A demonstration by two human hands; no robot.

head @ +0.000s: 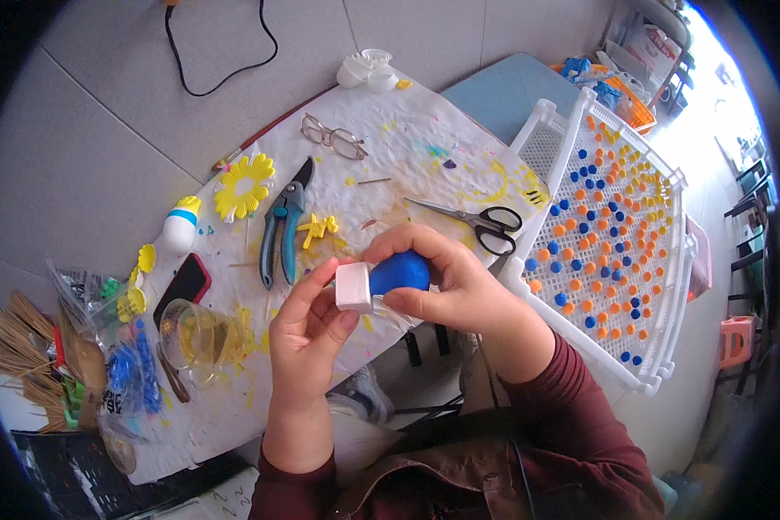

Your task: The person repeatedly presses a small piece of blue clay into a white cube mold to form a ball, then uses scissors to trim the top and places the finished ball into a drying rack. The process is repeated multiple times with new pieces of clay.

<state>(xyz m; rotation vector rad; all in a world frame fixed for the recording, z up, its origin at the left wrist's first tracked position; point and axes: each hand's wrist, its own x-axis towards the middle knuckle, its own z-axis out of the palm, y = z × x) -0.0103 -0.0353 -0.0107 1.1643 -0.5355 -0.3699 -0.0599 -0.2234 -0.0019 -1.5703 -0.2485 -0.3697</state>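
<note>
Over the front edge of the table, my left hand (315, 312) grips a small white block (353, 288) between thumb and fingers. My right hand (439, 279) is closed around a rounded blue piece (400, 273), whose left end touches the block. Whether the two are joined I cannot tell. Just beyond my hands lie a small yellow figure (318, 230) and garden pruners (286, 224) with teal-and-black handles. Scissors (481, 221) with black handles rest on the table beyond my right hand.
A paint-stained white sheet (403, 156) covers the table. Eyeglasses (333, 137), a yellow flower-shaped piece (244, 187), a phone (185, 286) and a clear cup of liquid (201, 335) lie about. Bundled thin sticks (23, 354) are at left. At right, a white mesh tray (539, 250) holds coloured balls.
</note>
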